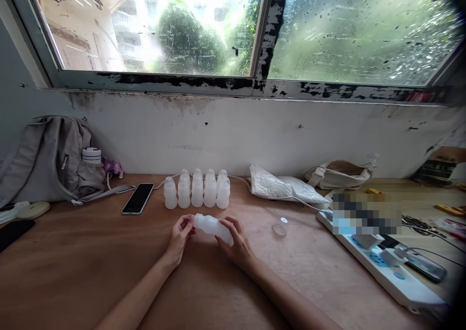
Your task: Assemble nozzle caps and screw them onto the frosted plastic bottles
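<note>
A translucent white plastic bottle (210, 224) is held tilted nearly on its side, low over the brown tabletop. My right hand (236, 242) grips its base end, thumb below and fingers over the top. At the neck end, my left hand (181, 235) pinches with thumb and fingers; whether a cap is between them I cannot make out. Behind the hands, several matching bottles (197, 189) stand upright in a cluster. To the right of my right hand lie a clear ring-like piece (279, 229) and a small white disc (284, 220).
A phone (138, 199) and a grey backpack (54, 160) are at the left. Toward the back right lie a silvery padded pouch (284, 187) and a beige bag (338, 174). A white power strip (382, 264) with plugs runs along the right side. The wall with windows closes the back.
</note>
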Available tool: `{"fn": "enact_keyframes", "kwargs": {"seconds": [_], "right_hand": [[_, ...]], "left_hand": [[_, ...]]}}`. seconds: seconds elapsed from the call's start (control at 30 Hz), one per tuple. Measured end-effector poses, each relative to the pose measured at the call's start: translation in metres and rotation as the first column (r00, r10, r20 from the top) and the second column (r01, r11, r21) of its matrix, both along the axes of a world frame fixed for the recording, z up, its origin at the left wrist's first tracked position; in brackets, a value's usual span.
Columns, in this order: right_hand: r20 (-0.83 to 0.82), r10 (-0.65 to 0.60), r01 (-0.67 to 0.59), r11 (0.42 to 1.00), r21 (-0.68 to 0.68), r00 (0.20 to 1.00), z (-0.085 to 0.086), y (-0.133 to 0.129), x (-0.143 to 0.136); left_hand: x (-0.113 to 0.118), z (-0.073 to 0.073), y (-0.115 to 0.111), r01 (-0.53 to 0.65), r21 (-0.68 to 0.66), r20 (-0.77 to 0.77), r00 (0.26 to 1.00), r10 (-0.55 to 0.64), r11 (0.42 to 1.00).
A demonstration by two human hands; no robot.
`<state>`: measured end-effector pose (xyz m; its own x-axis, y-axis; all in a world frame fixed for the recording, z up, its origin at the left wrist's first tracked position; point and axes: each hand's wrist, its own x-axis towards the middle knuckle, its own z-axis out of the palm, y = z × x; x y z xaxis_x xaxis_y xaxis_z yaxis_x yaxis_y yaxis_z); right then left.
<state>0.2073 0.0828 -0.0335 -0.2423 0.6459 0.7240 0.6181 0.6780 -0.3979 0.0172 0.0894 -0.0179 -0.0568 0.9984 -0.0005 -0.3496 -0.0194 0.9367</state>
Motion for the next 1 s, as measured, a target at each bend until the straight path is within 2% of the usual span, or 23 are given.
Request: {"fn": "enact_keyframes", "kwargs": {"seconds": [0.23,0.4,0.67,1.0], "right_hand": [[-0.044,-0.028,0.030,0.999,0.043,0.999,-0.005,0.003,0.000],[-0.076,-0.033,0.037,0.998,0.049,0.997,-0.002,0.001,0.000],[-0.104,-0.034,0.011,0.975,-0.223,0.994,0.009,-0.002,0.005],[-0.096,0.014,-0.023,0.995,-0.094,0.995,-0.001,0.003,0.002]], "left_hand": [[0.001,-0.002,0.001,-0.003,0.024,-0.039,0.999,0.004,1.000],[0.000,-0.001,0.000,0.011,0.032,-0.034,0.999,-0.010,0.999],[-0.003,0.004,0.000,0.064,0.020,0.023,0.998,-0.065,0.998],[-0.012,0.006,0.008,0.107,-0.016,0.063,0.992,-0.106,0.994]]}}
